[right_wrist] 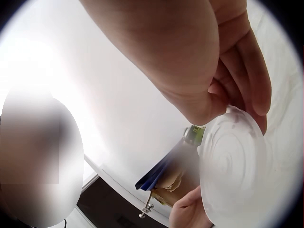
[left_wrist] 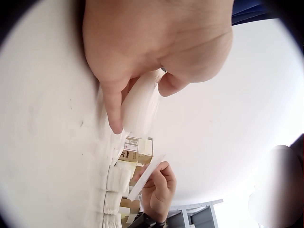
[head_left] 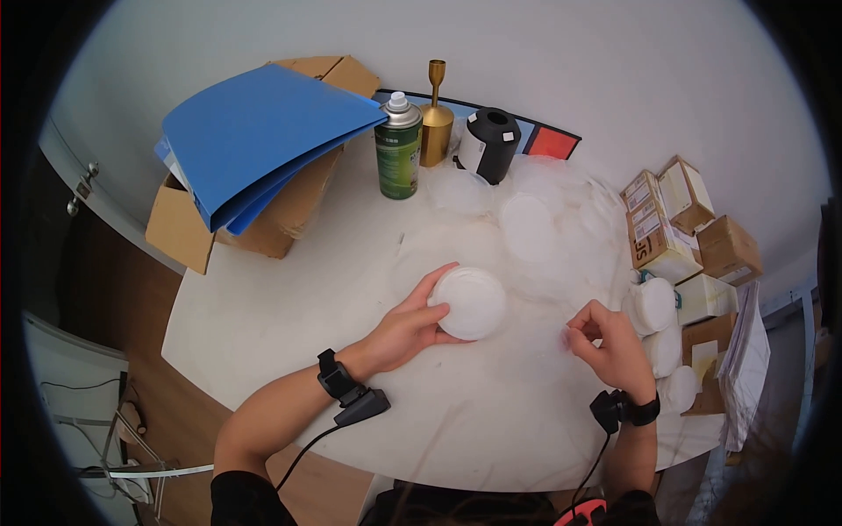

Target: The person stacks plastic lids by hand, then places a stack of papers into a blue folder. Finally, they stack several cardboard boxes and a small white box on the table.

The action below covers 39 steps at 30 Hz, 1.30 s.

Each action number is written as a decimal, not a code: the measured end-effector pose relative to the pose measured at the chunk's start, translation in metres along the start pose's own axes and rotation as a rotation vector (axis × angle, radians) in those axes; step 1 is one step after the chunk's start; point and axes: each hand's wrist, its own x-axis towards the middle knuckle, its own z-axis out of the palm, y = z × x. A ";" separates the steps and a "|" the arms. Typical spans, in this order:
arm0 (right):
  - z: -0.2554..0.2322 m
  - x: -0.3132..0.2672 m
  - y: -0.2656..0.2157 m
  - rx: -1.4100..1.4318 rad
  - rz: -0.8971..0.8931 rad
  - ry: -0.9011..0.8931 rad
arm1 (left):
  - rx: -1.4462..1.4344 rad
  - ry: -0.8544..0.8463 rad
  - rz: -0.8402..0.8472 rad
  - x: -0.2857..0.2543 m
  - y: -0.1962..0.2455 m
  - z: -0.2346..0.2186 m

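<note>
Being gripped by the left hand [head_left: 410,324], the white stack [head_left: 474,302] is seemingly kept together; a clear lid [right_wrist: 232,166] is rim-pinched by the right hand [head_left: 614,344].

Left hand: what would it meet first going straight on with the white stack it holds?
Likely the pale discs spread beyond the held stack, though depth there is hard to judge.

Light is soft, edges bow, corners blacken, and wrist views glare.
</note>
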 end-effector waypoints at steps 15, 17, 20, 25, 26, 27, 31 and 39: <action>0.061 0.066 -0.053 -0.493 -0.548 0.071 | 0.059 -0.236 -0.140 -0.006 0.000 -0.003; 0.066 0.065 -0.050 -0.542 -0.578 0.105 | 0.145 -0.214 -0.150 -0.008 0.002 -0.004; 0.073 0.068 -0.048 -0.603 -0.624 0.148 | 0.197 -0.199 -0.161 -0.008 0.001 -0.005; 0.082 0.070 -0.050 -0.747 -0.716 0.212 | 0.135 -0.180 -0.100 -0.005 -0.003 -0.003; 0.082 0.069 -0.051 -0.775 -0.731 0.224 | 0.102 -0.188 -0.115 -0.004 -0.003 -0.004; 0.082 0.069 -0.050 -0.784 -0.740 0.234 | 0.068 -0.195 -0.129 -0.004 -0.002 -0.005; 0.083 0.066 -0.046 -0.802 -0.734 0.251 | 0.109 -0.153 -0.123 -0.006 -0.004 -0.003; 0.085 0.052 -0.042 -0.641 -0.562 0.096 | 0.191 -0.137 -0.204 -0.007 -0.005 -0.006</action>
